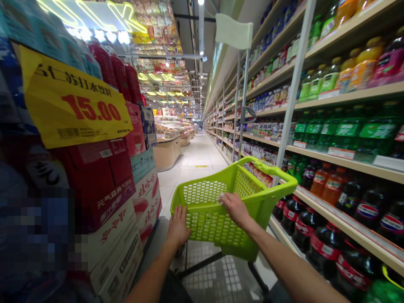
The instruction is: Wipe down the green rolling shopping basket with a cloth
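A bright green plastic shopping cart (217,227) stands crosswise in front of me, with a perforated basket on a dark wheeled frame. My left hand (179,227) lies against the basket's side near its left end, fingers stretched out. At the middle of the near rim is my right hand (235,208), its fingers closed around a small white crumpled tissue (221,198) that touches the rim. The cart's green handle (277,170) points to the right, toward the shelves. Little of the basket's inside shows, and I see no goods in it.
Stacked drink cartons (147,198) with a yellow price sign (75,99) rise close on the left. Shelves of bottles (344,122) line the right side, with large cola bottles (325,246) low down. A tiled aisle (195,155) runs ahead past display counters (166,153).
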Tool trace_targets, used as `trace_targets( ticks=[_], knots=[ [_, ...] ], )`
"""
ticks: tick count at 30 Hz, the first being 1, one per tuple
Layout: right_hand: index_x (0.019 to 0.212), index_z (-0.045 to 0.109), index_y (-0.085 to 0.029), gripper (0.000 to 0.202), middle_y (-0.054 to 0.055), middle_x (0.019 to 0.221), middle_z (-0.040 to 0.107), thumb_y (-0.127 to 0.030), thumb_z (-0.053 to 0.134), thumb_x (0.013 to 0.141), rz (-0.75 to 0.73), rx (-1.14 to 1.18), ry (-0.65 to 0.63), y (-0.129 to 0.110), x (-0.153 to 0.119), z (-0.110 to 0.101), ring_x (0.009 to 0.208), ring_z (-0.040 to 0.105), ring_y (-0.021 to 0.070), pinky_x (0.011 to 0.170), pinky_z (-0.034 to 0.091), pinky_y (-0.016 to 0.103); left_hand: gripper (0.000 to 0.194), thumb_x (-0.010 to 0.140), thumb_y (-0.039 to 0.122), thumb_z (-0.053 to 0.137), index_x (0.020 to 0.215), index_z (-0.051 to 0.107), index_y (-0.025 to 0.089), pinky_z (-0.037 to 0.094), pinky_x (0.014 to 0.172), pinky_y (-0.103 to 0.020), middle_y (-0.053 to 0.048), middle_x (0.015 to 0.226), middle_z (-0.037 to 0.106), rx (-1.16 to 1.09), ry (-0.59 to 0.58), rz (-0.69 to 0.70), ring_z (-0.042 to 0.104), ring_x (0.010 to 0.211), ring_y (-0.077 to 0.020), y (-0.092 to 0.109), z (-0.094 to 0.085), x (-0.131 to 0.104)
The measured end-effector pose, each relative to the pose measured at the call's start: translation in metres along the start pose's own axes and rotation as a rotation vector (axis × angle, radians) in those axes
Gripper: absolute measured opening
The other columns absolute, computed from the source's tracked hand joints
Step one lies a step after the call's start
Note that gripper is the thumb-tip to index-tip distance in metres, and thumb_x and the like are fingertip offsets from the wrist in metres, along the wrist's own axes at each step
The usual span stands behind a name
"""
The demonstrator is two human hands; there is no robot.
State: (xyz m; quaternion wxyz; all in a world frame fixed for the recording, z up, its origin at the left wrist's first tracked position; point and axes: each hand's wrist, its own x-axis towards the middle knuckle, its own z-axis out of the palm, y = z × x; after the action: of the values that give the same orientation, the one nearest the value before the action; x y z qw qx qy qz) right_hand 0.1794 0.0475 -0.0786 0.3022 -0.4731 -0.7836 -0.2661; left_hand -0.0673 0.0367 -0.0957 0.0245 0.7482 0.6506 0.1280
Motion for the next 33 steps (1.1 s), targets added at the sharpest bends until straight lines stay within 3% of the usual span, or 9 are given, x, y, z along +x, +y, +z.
trace_targets(
  ticks=[3,5,10,14,17,20,25,31,33],
  knots=[
    [0.102,0.061,-0.017,0.024,0.013,0.105,0.061,-0.020,0.043,0.085,0.109,-0.052,0.048,0.034,-0.012,-0.017,0.097,0.054,0.0237,0.090,0.036,0.046,0.081,0.064,0.016,0.053,0.136,0.019,0.010,0.015,0.108,-0.041,-0.013,0.146,0.012,-0.020,0.008,-0.004,0.005,0.134,-0.0248,0.001,0.001,0.001],
    [0.101,0.062,-0.015,0.025,0.014,0.106,0.061,-0.019,0.043,0.085,0.123,0.023,0.067,0.030,-0.015,-0.019,0.098,0.054,0.0245,0.090,0.037,0.046,0.080,0.063,0.015,0.054,0.136,0.020,0.011,0.014,0.108,-0.043,-0.013,0.146,0.012,-0.043,0.011,-0.004,0.005,0.134,-0.0249,0.000,0.001,0.001],
    [0.099,0.063,-0.018,0.025,0.009,0.102,0.063,-0.020,0.044,0.082,0.106,0.419,0.083,-0.043,-0.001,-0.003,0.098,0.055,0.0200,0.087,0.043,0.035,0.070,0.061,0.007,0.051,0.129,0.034,0.010,0.010,0.108,-0.046,-0.014,0.143,0.024,-0.344,0.162,0.011,0.014,0.133,-0.0240,0.006,0.003,0.003],
    [0.098,0.062,-0.016,0.029,0.008,0.096,0.066,-0.029,0.043,0.081,0.563,1.017,0.150,-0.080,0.005,0.001,0.087,0.060,0.0193,0.079,0.047,0.032,0.043,0.072,0.018,0.048,0.115,0.049,0.016,0.027,0.104,-0.036,-0.010,0.128,0.048,-1.088,0.358,-0.160,0.039,0.122,-0.0200,0.050,0.018,-0.004],
    [0.090,0.062,-0.013,0.031,0.008,0.083,0.068,-0.035,0.046,0.076,0.827,1.256,0.118,-0.082,-0.003,0.002,0.073,0.062,0.0202,0.068,0.049,0.031,0.027,0.075,0.026,0.051,0.099,0.057,0.017,0.045,0.087,-0.033,-0.009,0.105,0.063,-1.695,0.122,-0.343,0.057,0.100,-0.0202,0.094,0.030,-0.016],
    [0.083,0.063,-0.014,0.031,0.008,0.078,0.067,-0.036,0.046,0.073,0.886,1.179,0.092,-0.078,-0.012,0.005,0.072,0.061,0.0210,0.068,0.048,0.032,0.015,0.071,0.021,0.056,0.085,0.059,0.017,0.049,0.071,-0.025,-0.004,0.084,0.067,-1.995,-0.007,-0.471,0.063,0.080,-0.0152,0.113,0.033,-0.029],
    [0.091,0.063,-0.014,0.031,0.011,0.090,0.065,-0.025,0.037,0.076,0.724,0.788,0.223,-0.089,-0.021,0.010,0.086,0.059,0.0207,0.081,0.046,0.036,0.009,0.065,0.015,0.063,0.070,0.057,0.016,0.047,0.060,-0.021,-0.001,0.068,0.064,-1.969,-0.054,-0.591,0.060,0.061,-0.0099,0.094,0.026,-0.040],
    [0.127,0.043,-0.016,0.051,0.011,0.133,0.042,-0.021,0.048,0.077,-0.017,0.491,-0.099,-0.115,-0.052,0.016,0.124,0.035,0.0233,0.099,0.035,0.042,0.010,0.062,0.006,0.053,0.064,0.054,0.016,0.045,0.062,-0.021,0.002,0.057,0.059,-1.848,-0.156,-0.610,0.056,0.054,-0.0082,0.054,0.020,-0.048],
    [0.131,0.038,-0.018,0.054,0.010,0.136,0.038,-0.019,0.049,0.078,-0.157,0.368,-0.175,-0.117,-0.053,0.020,0.127,0.031,0.0240,0.098,0.036,0.043,0.012,0.058,0.005,0.052,0.063,0.056,0.015,0.045,0.061,-0.024,0.003,0.053,0.057,-1.774,-0.229,-0.628,0.056,0.051,-0.0094,0.033,0.016,-0.050]
  ],
)
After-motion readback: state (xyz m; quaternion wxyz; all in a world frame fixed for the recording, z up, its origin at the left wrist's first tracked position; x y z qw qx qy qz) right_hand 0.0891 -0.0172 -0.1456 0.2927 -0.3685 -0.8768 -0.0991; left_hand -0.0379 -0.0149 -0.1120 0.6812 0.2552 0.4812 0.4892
